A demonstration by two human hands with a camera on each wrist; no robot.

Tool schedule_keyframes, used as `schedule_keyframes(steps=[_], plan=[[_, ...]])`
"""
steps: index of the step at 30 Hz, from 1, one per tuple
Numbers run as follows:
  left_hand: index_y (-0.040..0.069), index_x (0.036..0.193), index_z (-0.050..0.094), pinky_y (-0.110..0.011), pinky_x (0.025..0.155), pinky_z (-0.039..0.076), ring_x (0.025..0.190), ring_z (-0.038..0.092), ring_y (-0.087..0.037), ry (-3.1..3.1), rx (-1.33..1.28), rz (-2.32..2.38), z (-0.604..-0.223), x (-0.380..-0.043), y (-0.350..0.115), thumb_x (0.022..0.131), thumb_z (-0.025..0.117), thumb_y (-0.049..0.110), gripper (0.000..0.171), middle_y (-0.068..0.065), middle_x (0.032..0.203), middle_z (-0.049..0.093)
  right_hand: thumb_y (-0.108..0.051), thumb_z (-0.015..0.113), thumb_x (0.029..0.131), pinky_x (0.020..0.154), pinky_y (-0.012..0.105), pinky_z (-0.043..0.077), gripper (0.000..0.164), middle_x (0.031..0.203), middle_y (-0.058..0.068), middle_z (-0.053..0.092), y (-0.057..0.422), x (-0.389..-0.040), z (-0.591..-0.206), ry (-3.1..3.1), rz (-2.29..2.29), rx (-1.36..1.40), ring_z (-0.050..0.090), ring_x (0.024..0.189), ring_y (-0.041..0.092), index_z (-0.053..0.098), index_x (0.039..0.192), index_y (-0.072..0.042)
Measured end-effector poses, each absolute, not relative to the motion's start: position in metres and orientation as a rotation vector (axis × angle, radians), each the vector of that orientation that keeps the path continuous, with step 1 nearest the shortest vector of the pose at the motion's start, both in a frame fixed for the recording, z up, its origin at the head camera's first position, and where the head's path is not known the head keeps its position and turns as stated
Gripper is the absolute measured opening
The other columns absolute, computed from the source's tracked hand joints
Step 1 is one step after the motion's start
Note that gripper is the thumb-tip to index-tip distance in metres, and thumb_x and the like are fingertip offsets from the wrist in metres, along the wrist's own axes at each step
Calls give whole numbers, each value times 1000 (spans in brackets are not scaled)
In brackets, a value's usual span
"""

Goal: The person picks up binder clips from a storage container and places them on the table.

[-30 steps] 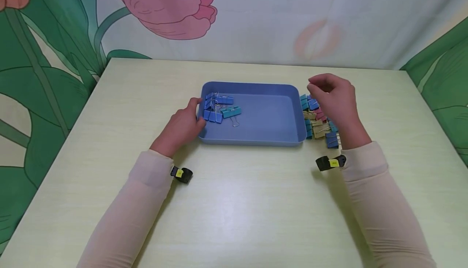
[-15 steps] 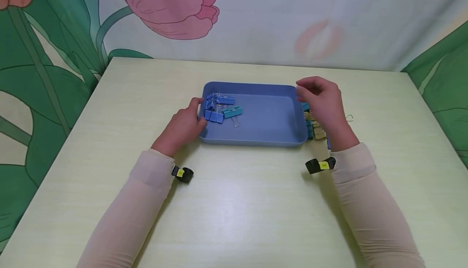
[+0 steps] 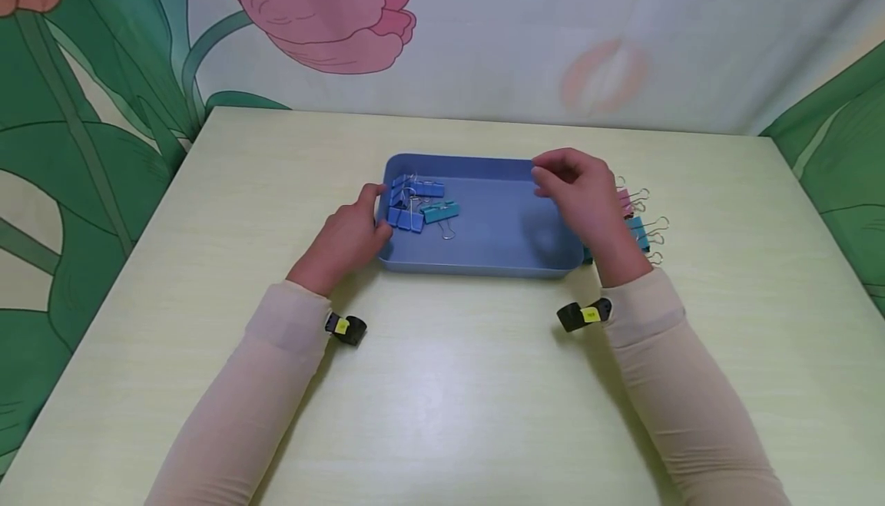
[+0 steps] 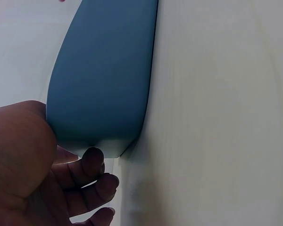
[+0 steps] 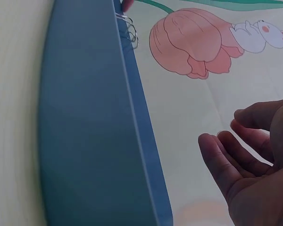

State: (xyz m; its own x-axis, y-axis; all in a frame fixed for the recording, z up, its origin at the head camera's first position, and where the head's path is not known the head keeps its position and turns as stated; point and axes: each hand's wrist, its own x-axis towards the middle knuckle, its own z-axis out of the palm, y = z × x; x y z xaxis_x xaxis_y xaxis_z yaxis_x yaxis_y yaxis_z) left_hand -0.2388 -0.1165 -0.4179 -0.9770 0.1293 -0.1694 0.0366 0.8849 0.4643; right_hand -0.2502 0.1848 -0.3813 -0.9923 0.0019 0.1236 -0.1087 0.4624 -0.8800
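The left hand [image 3: 346,237] grips the tray [image 3: 491,223] by its left edge, near clips [image 3: 405,219] inside. The right hand [image 3: 582,190], fingertips apart, partly hides other clips [image 3: 638,233] past the right edge. The yellow tag [image 3: 591,315] is too small to read.

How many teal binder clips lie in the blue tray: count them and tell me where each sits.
1. The teal clip lies in the left half of the tray, beside the blue clips. Another could be hidden in that jumble.
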Motion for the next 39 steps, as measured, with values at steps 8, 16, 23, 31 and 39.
schedule_keyframes(steps=[8, 16, 23, 31, 39], plan=[[16, 141, 20, -28, 48, 34, 52, 45, -21, 2843, 122, 708, -418, -239, -117, 91, 42, 24, 56, -6, 62, 45, -33, 60, 85, 79, 28, 51, 32, 100, 3, 62, 166, -251, -387, -2613, 1587, 182, 66, 81, 13, 62, 110, -14], [15, 141, 21, -29, 48, 34, 51, 44, -21, 2861, 150, 720, -417, -240, -117, 90, 43, 23, 56, -5, 61, 44, -30, 60, 85, 80, 29, 51, 24, 100, 0, 63, 151, -250, -393, -2648, 1583, 218, 66, 79, 13, 64, 106, -17], [15, 141, 21, -29, 48, 34, 50, 44, -21, 2861, 154, 722, -419, -242, -118, 90, 43, 23, 56, -5, 60, 43, -31, 59, 86, 80, 28, 51, 23, 101, -3, 63, 139, -248, -395, -2704, 1557, 241, 66, 81, 10, 63, 106, -20], [13, 140, 22, -29, 49, 34, 52, 45, -21, 2854, 152, 721, -417, -239, -118, 90, 43, 22, 56, -6, 61, 44, -29, 59, 86, 79, 29, 51, 21, 99, -2, 64, 124, -249, -399, -2730, 1543, 280, 65, 80, 10, 63, 105, -20], [12, 140, 23, -30, 50, 34, 51, 44, -21, 2876, 190, 731, -418, -238, -120, 89, 42, 21, 55, -5, 60, 43, -29, 58, 87, 74, 30, 50, 23, 96, -3, 64, 113, -251, -405, -2813, 1482, 318, 63, 78, 10, 63, 107, -18]])
